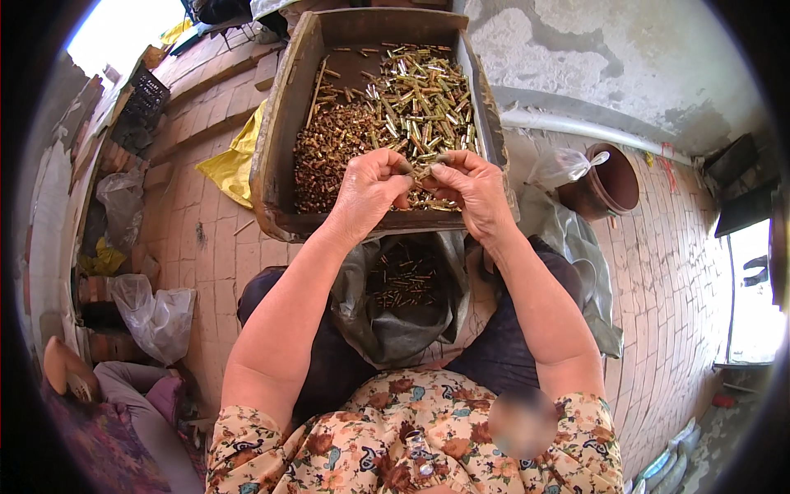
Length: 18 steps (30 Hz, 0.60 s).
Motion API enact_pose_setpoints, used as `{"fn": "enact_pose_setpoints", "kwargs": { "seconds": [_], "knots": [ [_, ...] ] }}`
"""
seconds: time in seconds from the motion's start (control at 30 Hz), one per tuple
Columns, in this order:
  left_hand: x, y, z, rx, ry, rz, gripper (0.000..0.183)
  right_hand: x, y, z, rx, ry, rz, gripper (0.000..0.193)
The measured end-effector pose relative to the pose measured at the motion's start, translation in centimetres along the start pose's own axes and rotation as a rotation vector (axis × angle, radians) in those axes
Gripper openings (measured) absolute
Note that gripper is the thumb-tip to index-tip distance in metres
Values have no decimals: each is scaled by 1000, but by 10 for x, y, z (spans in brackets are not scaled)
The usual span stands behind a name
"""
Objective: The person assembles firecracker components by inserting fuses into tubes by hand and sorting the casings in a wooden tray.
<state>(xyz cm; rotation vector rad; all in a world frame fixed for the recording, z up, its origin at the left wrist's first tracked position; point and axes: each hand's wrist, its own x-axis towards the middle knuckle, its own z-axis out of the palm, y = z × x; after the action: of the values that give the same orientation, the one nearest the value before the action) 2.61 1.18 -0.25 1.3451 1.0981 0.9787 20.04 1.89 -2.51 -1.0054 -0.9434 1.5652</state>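
My left hand and my right hand meet over the near end of a worn, dark-walled tray. Thumbs and fingers are pinched, tips almost touching. Whatever they hold is too small to tell apart from the metal pieces behind. On the tray's left lies a heap of small coppery pieces; longer, shiny yellowish metal rods or sleeves fill its right. Below the tray, between my knees, a dark grey sack hangs open with several slim brass-coloured pieces inside.
Right of the tray stands a reddish-brown bucket beside a clear plastic bag. A yellow sack lies on the brick floor at left, with another clear bag nearer. Another person sits at lower left.
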Motion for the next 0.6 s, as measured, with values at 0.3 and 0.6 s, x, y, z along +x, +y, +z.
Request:
{"fn": "enact_pose_setpoints", "kwargs": {
  "seconds": [0.3, 0.6],
  "knots": [
    [-3, -1, -1, -214, 68, -63, 7, -6, 1, 6, 99, 33, -45, 15],
    [-2, -6, 0, -458, 61, -69, 6, -9, -2, 8, 141, 27, -36, 14]
  ]
}}
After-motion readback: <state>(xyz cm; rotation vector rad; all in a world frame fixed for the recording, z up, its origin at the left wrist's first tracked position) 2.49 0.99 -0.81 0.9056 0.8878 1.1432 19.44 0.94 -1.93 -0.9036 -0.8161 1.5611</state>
